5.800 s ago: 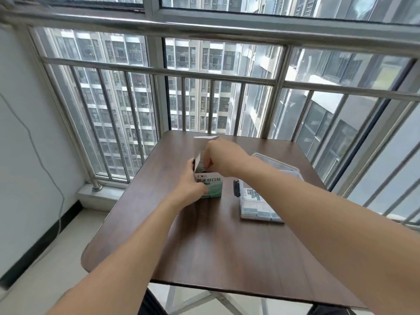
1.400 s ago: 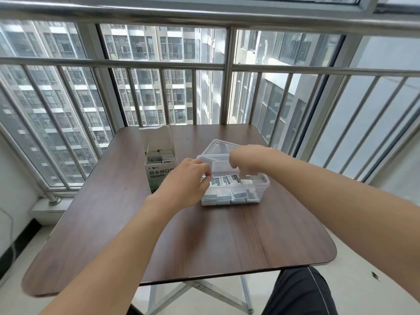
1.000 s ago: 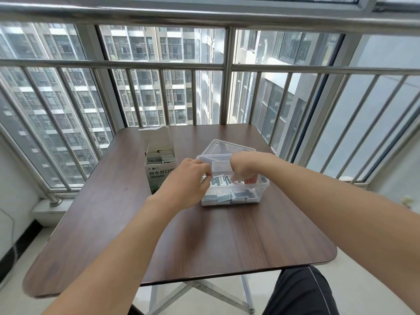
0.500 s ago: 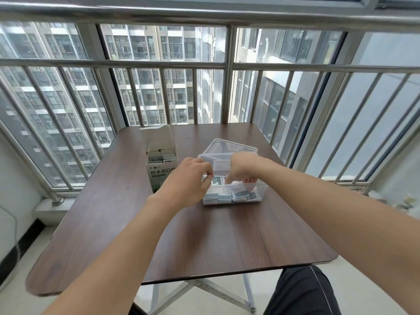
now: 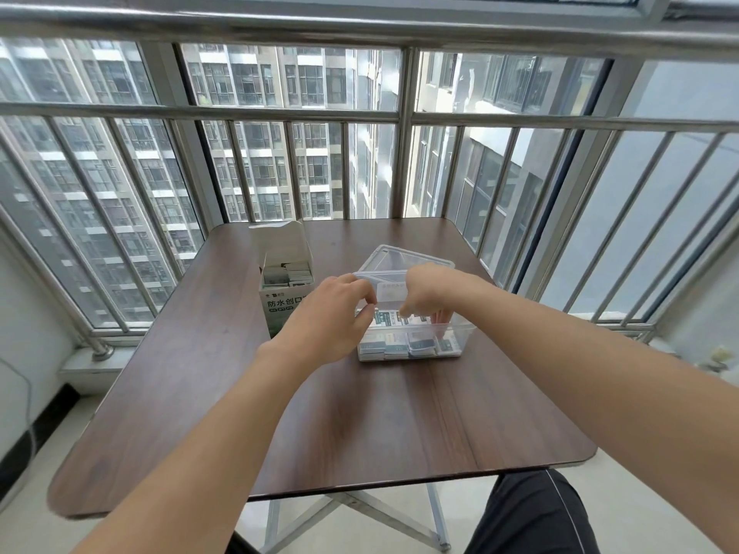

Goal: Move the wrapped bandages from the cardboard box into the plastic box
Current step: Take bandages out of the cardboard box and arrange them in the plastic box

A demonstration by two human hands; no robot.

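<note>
The open cardboard box (image 5: 284, 309) stands left of centre on the table, flap up, with wrapped bandages (image 5: 288, 275) showing in its top. To its right sits the clear plastic box (image 5: 460, 337), and several wrapped bandages (image 5: 400, 347) lie along its front wall. My left hand (image 5: 326, 319) pinches the plastic box's left rim. My right hand (image 5: 430, 289) reaches down inside the plastic box, with thumb and fingers curled around a small stack of bandages; the fingertips show only dimly through the clear wall.
The plastic box's clear lid (image 5: 404, 255) lies just behind it. The brown table (image 5: 360, 425) stands against a steel window railing (image 5: 400, 161) at the far edge. My dark-trousered knee (image 5: 532, 513) is below the table's near right corner.
Over the last second my right hand has come down from above the plastic box into it. My left hand has stayed on the box's left rim. The cardboard box has not moved.
</note>
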